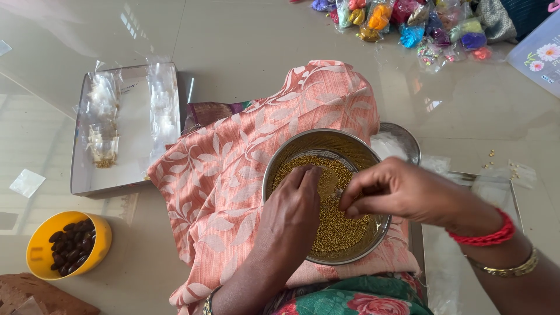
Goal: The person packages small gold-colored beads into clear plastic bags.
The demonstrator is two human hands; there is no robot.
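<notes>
While a steel bowl (pixel 324 146) of tiny golden beads (pixel 326 221) is sitting on a peach leaf-patterned cloth (pixel 221 175) over the person's lap, low and just right of the frame's centre, both hands are working inside it; the left hand (pixel 291 213) is reaching in from six o'clock, its fingers (pixel 306 175) lying close together and dipping onto the beads, though whether they are gripping anything is not showing; the right hand (pixel 402 192) is coming in from four o'clock, its fingertips (pixel 352 205) pinching narrowly together just above the beads, with whatever is between them too small to make out; a red bangle (pixel 487 234) and a gold bangle (pixel 513 268) are circling that wrist.

Outward from the bowl, a second steel dish (pixel 405 140) is peeking out at two o'clock, just beside the rim; a flat tray (pixel 501 192) with clear plastic is lying at three o'clock; a white tray (pixel 131 131) holding small clear packets is resting at ten o'clock, near the cloth's edge; a yellow bowl (pixel 41 242) of dark brown seeds (pixel 71 245) is standing at eight o'clock, well apart; a heap of colourful bead packets (pixel 408 23) is lying at one o'clock, far across the pale glossy floor (pixel 245 41); a floral green garment (pixel 356 294) is showing at six o'clock.
</notes>
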